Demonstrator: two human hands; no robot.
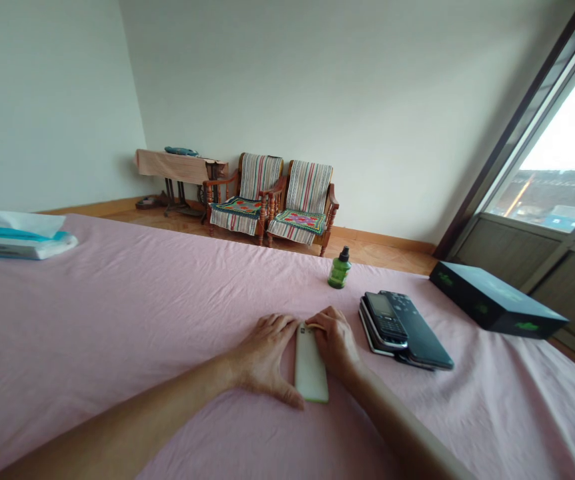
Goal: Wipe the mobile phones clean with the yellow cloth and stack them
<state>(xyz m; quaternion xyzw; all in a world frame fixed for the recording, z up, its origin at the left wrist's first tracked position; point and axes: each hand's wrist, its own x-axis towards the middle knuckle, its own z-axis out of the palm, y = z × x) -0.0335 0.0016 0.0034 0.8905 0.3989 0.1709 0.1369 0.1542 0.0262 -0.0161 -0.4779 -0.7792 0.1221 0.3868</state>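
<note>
A pale mobile phone (311, 373) lies back side up on the pink cloth, its camera at the far left corner. My left hand (267, 360) is spread flat along the phone's left side, thumb by the near left corner and fingertips by the far left one. Over the phone's far right part, my right hand (336, 340) is closed, fingers curled together near the camera. Whatever the right fingers may hold is too small or hidden to make out.
Right of my hands, a keypad phone (387, 319) rests on a stack beside a dark patterned slab (420, 333). Behind stands a green bottle (339, 270). A black box (497, 300) is at far right, a tissue pack (27, 243) at far left. Two chairs (300, 193) stand beyond.
</note>
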